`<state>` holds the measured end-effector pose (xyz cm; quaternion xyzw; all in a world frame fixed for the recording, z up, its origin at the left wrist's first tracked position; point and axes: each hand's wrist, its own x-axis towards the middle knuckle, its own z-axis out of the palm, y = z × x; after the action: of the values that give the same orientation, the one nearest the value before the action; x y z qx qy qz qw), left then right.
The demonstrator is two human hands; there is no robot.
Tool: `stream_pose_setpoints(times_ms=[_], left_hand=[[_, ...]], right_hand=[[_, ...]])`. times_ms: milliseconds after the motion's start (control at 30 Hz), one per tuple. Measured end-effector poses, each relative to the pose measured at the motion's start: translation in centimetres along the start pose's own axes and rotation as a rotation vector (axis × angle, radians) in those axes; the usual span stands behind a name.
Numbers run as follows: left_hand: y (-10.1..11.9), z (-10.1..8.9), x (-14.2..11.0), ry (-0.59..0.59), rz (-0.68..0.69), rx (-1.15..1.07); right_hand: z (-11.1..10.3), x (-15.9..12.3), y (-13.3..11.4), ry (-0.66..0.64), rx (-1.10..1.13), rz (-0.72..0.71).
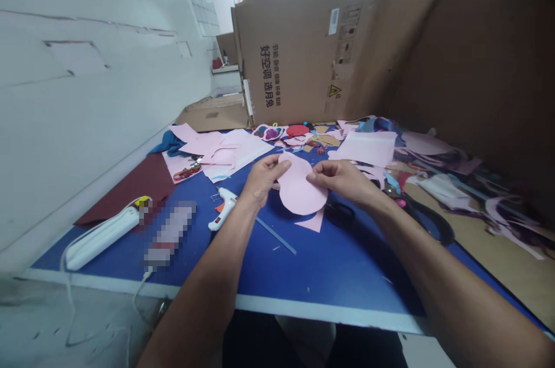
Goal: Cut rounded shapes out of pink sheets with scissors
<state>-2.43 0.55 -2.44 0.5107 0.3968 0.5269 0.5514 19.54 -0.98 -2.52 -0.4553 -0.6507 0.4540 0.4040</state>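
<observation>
I hold a pink rounded cutout point(302, 187), narrowed at its waist, up over the blue counter point(303, 284), roughly in front of me. My left hand point(265, 177) pinches its upper left edge between thumb and fingers, and my right hand point(336, 177) grips its right edge the same way.

Just below the cutout, a small pink scrap point(314, 222) lies on the counter. To the cutout's right is a dark object point(340, 213), too blurred for me to name. To its left I see a white glue gun point(223, 212), partly behind my forearm, and a thin translucent strip point(276, 236) runs slantwise on the near side.

Farther left of the cutout are a pixelated item point(170, 235) with a white cable, a white power strip point(102, 238) and a maroon sheet point(130, 186). Beyond the cutout, large pink sheets point(243, 148) lie to the left, with a red oval piece point(298, 131) and a pale pink sheet point(368, 148) among mixed offcuts. Behind all that stands a big cardboard box point(303, 50) with printed characters and a yellow warning triangle.
</observation>
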Motion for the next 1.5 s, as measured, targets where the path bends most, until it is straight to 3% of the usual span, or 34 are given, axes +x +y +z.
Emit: stream_pose_setpoints(times_ms=[100,333,633,867,1067,1233,1500], left_hand=[[-0.2,0.3,-0.2,-0.029,0.000,-0.039],[-0.5,0.3,-0.2,0.077,0.072,0.010],[-1.0,0.4,0.2,0.101,0.059,-0.038],[-0.9,0.1,0.1,0.072,0.038,-0.044],[-1.0,0.4,-0.2,-0.028,-0.087,0.015],[-1.1,0.4,0.0,0.066,-0.076,0.058],[-0.6,0.5,0.1,0.114,-0.077,0.027]], right_hand=[[0.6,-0.2,0.2,-0.053,-0.041,0.015],[1.0,-0.3,0.3,-0.110,-0.059,0.034],[1.0,-0.2,0.4,-0.119,-0.036,0.047],[0.9,-0.3,0.0,-0.065,-0.037,0.041],[0.5,0.0,-0.1,0.120,0.021,0.015],[-0.2,0.3,-0.2,0.205,0.099,0.024],[0.0,0.0,-0.5,0.118,0.090,0.043]])
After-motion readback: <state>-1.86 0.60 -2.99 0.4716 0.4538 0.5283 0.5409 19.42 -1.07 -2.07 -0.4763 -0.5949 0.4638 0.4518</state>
